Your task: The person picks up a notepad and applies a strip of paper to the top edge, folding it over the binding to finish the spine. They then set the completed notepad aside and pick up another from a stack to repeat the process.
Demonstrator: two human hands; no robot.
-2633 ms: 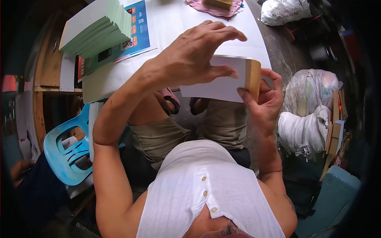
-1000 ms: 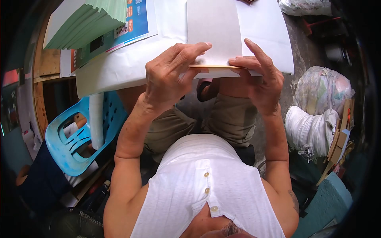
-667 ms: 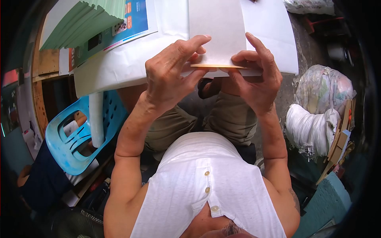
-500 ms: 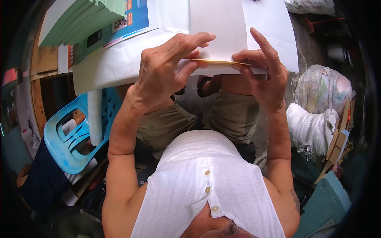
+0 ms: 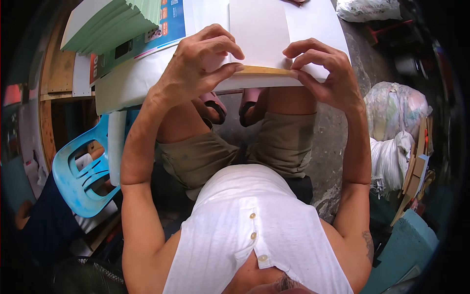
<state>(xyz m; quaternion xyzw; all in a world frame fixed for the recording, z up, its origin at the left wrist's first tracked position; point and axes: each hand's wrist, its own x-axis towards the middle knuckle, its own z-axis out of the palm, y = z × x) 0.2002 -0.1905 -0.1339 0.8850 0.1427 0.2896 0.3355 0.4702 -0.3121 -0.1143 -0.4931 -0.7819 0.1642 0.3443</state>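
Observation:
A narrow yellowish strip (image 5: 267,71) lies along the near end of a pale paper sheet (image 5: 259,29) on the white-covered table. My left hand (image 5: 198,61) is at the strip's left end, its thumb tip touching there and its curled fingers raised apart from the thumb. At the opposite end, my right hand (image 5: 330,73) has its thumb and one fingertip close together on the strip. Its index finger arches above the sheet.
Tall stacked green sheets (image 5: 115,29) stand on a blue printed sheet (image 5: 171,22) at the table's left. A blue plastic chair (image 5: 81,171) is below left. On the right floor sit a stuffed clear bag (image 5: 396,110), a white sack (image 5: 389,161) and wood pieces (image 5: 416,171).
My left fingers have lifted away from the strip, and both hands have shifted slightly. The strip now shows a broader yellow face. My head view has shifted a little.

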